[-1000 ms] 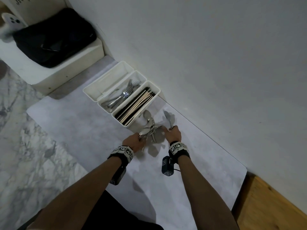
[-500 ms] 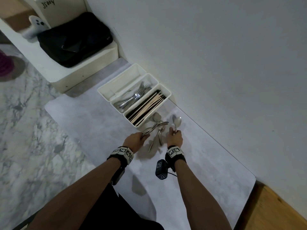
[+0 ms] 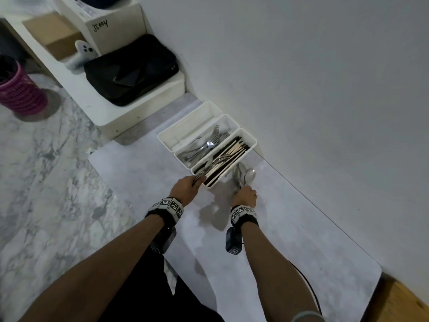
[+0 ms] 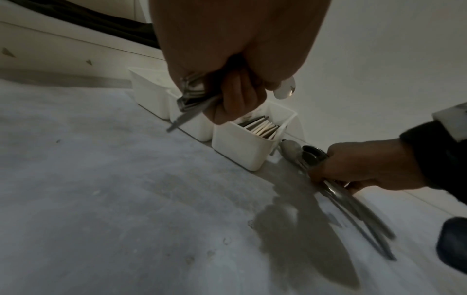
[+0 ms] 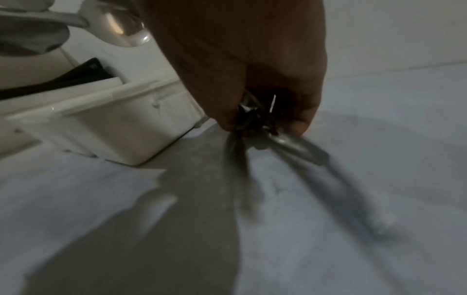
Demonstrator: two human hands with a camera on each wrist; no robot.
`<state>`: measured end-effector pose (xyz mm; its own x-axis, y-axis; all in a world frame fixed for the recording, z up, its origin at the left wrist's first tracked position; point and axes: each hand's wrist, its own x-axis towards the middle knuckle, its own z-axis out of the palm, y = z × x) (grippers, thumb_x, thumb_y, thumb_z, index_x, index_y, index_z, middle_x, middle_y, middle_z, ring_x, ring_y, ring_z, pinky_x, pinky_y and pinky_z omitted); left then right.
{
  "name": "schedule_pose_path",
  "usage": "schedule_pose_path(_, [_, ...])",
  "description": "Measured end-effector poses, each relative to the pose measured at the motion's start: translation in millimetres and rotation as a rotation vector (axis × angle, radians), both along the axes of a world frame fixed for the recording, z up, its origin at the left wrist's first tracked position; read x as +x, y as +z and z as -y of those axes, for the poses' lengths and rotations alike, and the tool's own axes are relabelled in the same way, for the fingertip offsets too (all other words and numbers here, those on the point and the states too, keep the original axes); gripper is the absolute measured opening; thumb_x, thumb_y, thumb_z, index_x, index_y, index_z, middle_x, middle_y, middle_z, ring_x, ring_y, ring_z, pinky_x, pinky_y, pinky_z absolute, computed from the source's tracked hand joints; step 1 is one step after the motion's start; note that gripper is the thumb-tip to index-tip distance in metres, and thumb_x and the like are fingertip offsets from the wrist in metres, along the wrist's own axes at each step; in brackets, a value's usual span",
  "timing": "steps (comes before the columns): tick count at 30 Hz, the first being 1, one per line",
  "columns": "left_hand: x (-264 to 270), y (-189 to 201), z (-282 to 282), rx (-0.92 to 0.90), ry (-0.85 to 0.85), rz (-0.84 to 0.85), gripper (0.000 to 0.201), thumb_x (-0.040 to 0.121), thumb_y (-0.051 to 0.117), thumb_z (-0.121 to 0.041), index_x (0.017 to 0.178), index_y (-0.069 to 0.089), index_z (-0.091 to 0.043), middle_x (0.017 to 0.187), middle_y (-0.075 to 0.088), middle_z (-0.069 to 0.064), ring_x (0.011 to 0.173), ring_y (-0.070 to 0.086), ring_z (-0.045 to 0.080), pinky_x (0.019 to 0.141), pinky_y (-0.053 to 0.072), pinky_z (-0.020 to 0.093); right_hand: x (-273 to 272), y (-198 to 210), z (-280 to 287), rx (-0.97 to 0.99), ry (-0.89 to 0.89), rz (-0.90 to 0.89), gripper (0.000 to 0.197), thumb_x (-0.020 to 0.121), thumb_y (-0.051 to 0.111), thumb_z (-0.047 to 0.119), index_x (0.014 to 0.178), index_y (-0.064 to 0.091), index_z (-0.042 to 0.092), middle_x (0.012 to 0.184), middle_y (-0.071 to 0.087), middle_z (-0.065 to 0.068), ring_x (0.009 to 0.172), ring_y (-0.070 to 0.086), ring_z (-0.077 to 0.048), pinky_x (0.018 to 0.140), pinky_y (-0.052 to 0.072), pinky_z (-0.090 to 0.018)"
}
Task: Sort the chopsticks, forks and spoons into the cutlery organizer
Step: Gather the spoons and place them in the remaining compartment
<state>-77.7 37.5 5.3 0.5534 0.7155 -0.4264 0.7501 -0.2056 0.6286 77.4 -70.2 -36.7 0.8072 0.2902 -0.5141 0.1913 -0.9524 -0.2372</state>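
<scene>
A white three-compartment cutlery organizer [image 3: 251, 138] stands against the wall. Its far compartment [image 3: 185, 129] looks bare, the middle holds forks [image 3: 209, 144], the near one holds black and tan chopsticks [image 3: 232, 149]. My left hand [image 3: 188, 185] grips a bunch of steel spoons [image 3: 214, 162] by the handles [image 4: 192, 99], bowls raised over the chopstick compartment. My right hand [image 3: 245, 196] grips more spoons [image 3: 242, 176] just right of the organizer's near end, handles [image 5: 290, 143] trailing to the mat.
A grey mat [image 3: 290, 228] covers the work surface along a white wall [image 3: 325, 89]. To the left, a white ledge [image 3: 97, 105] carries a black bag [image 3: 132, 68], a cardboard box and a game controller. A pink basket [image 3: 18, 89] stands on the marble floor.
My left hand lifted its spoons leftward over the chopstick compartment. My right hand gathered the loose spoons from the mat and now holds a bunch instead of one.
</scene>
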Motion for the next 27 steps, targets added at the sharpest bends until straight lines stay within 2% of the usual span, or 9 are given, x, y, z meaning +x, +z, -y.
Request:
schedule_pose_path(3, [-2.2, 4.1, -3.4, -0.005, 0.022, 0.018, 0.049, 0.096, 0.041, -0.047, 0.054, 0.035, -0.021, 0.059, 0.051, 0.007, 0.069, 0.053, 0.034, 0.062, 0.034, 0.031, 5.7, 2.7, 8.3, 0.014, 0.032, -0.060, 0.037, 0.099, 0.036, 0.013, 0.133, 0.039, -0.003, 0.135, 0.047, -0.022, 0.119, 0.054, -0.039, 0.094, 0.046, -0.044])
schedule_pose_path(6, [-1.6, 5.7, -6.8, -0.012, 0.049, 0.057, 0.050, 0.096, 0.042, -0.045, 0.054, 0.033, -0.019, 0.071, 0.061, 0.025, 0.081, 0.060, 0.044, 0.063, 0.040, 0.039, 15.0, 7.0, 26.2, 0.088, 0.026, -0.143, 0.043, 0.101, 0.035, 0.019, 0.135, 0.035, -0.006, 0.133, 0.052, -0.026, 0.119, 0.054, -0.041, 0.091, 0.046, -0.043])
schedule_pose_path(8, [0.1, 6.2, -11.1, -0.028, 0.049, 0.079, 0.052, 0.097, 0.042, -0.044, 0.053, 0.033, -0.018, 0.057, 0.051, 0.013, 0.077, 0.058, 0.045, 0.060, 0.036, 0.037, 23.2, 11.6, 38.5, 0.185, -0.031, -0.166, 0.032, 0.101, 0.036, 0.018, 0.122, 0.043, -0.005, 0.123, 0.057, -0.026, 0.109, 0.057, -0.039, 0.079, 0.043, -0.038])
schedule_pose_path(10, [4.0, 11.2, -16.3, -0.024, 0.022, 0.100, 0.053, 0.098, 0.039, -0.043, 0.051, 0.033, -0.018, 0.051, 0.040, 0.001, 0.064, 0.050, 0.036, 0.059, 0.031, 0.030, 31.0, 18.4, 46.1, 0.315, -0.069, -0.152, 0.024, 0.102, 0.037, 0.020, 0.106, 0.046, -0.002, 0.110, 0.059, -0.025, 0.095, 0.058, -0.034, 0.075, 0.043, -0.038])
schedule_pose_path(14, [9.9, 15.8, -35.8, -0.046, 0.004, 0.135, 0.051, 0.098, 0.037, -0.044, 0.066, 0.053, -0.008, 0.062, 0.053, 0.007, 0.069, 0.051, 0.025, 0.066, 0.036, 0.030, 41.4, 32.1, 41.1, 0.476, -0.109, -0.158, 0.028, 0.101, 0.039, 0.026, 0.097, 0.049, 0.000, 0.091, 0.055, -0.013, 0.078, 0.053, -0.026, 0.067, 0.043, -0.037])
schedule_pose_path(16, [13.3, 20.8, -50.5, -0.065, -0.007, 0.160, 0.049, 0.099, 0.037, -0.044, 0.077, 0.061, -0.007, 0.072, 0.057, 0.009, 0.072, 0.052, 0.023, 0.071, 0.040, 0.032, 45.1, 41.7, 26.4, 0.557, -0.179, -0.210, 0.022, 0.100, 0.042, 0.022, 0.098, 0.052, 0.002, 0.082, 0.052, -0.007, 0.067, 0.048, -0.022, 0.058, 0.039, -0.033])
schedule_pose_path(19, [17.7, 32.3, -81.2, -0.070, -0.051, 0.164, 0.055, 0.099, 0.037, -0.041, 0.054, 0.045, -0.011, 0.054, 0.045, 0.005, 0.056, 0.044, 0.021, 0.056, 0.034, 0.030, 40.8, 68.6, -8.0, 0.683, -0.298, -0.320, 0.018, 0.100, 0.043, 0.022, 0.085, 0.046, 0.012, 0.062, 0.038, 0.001, 0.050, 0.032, -0.013, 0.044, 0.027, -0.024])
schedule_pose_path(22, [17.8, 41.5, -118.1, -0.095, -0.056, 0.115, 0.059, 0.097, 0.040, -0.045, 0.047, 0.032, -0.014, 0.048, 0.036, 0.003, 0.048, 0.036, 0.019, 0.051, 0.027, 0.029, 23.9, 93.1, -55.9, 0.763, -0.358, -0.403, 0.028, 0.102, 0.041, 0.024, 0.075, 0.039, 0.016, 0.058, 0.032, 0.000, 0.047, 0.026, -0.013, 0.045, 0.025, -0.024])
schedule_pose_path(27, [17.7, 40.8, -177.0, -0.152, -0.074, 0.012, 0.059, 0.097, 0.040, -0.048, 0.050, 0.032, -0.012, 0.049, 0.034, 0.005, 0.044, 0.034, 0.019, 0.048, 0.026, 0.028, -10.2, 101.7, -147.1, 0.833, -0.464, -0.555, 0.025, 0.101, 0.043, 0.022, 0.076, 0.043, 0.016, 0.054, 0.034, 0.002, 0.038, 0.031, -0.009, 0.038, 0.029, -0.022])
